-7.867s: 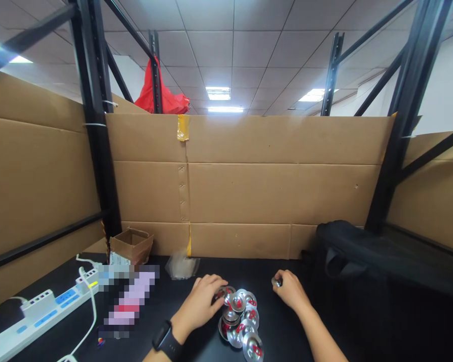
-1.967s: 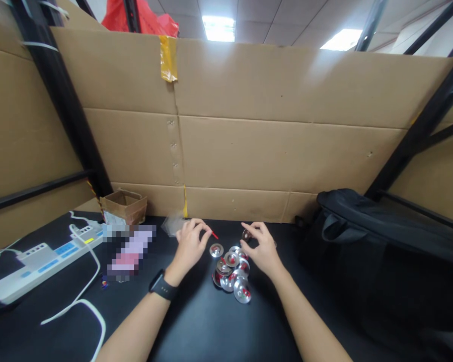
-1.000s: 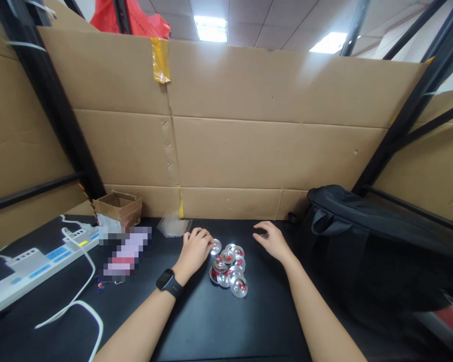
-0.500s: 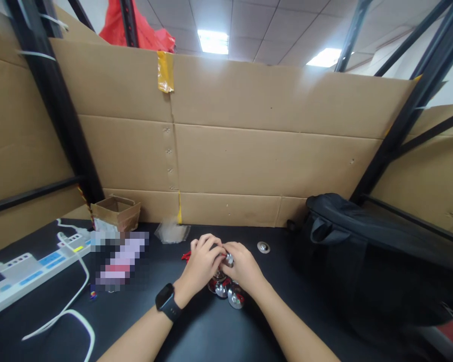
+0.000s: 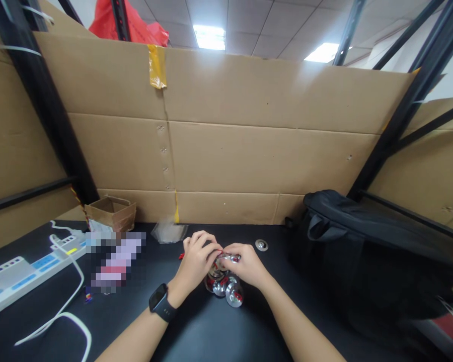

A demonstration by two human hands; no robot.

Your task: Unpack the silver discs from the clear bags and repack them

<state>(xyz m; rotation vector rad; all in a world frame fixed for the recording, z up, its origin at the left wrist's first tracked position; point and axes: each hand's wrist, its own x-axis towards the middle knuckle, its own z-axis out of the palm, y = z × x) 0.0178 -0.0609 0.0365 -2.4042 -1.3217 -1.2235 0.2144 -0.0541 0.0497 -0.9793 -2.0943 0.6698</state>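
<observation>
Presently at the right hand: right hand (image 5: pixel 247 262) has thumb and fingers closed on a held disc (image 5: pixel 234 258), shiny metal, seen at a slant above the heap.
Left hand: left hand (image 5: pixel 197 259) is arched, fingers bent, tips meeting the right hand's side of the work; a small bit of red shows at these tips. Whether they pinch it or merely touch cannot be told.
Wrist: dark smartwatch (image 5: pixel 162 302) on the left arm.
Disc heap: disc pile (image 5: pixel 219 287) lies on the black table (image 5: pixel 207 339) beneath and just in front of both hands; discs overlap, silver with red parts, upper portion partly hidden by fingers.
Lone disc: single disc (image 5: pixel 261 245), flat on the table, apart from the heap, beyond the right hand.
Red item: red piece (image 5: pixel 181 256) just beside the left hand, mostly hidden.
Left side: white power strip (image 5: pixel 41 274) with cable; near it a pixelated item (image 5: pixel 117 261), contents unreadable.
Rear edge: open cardboard box (image 5: pixel 113 213) at left; clear plastic bag (image 5: pixel 169 232) nearer the middle, by the cardboard panel (image 5: pixel 226 156).
Right side: large black bag (image 5: pixel 370 256), well apart from the heap.
</observation>
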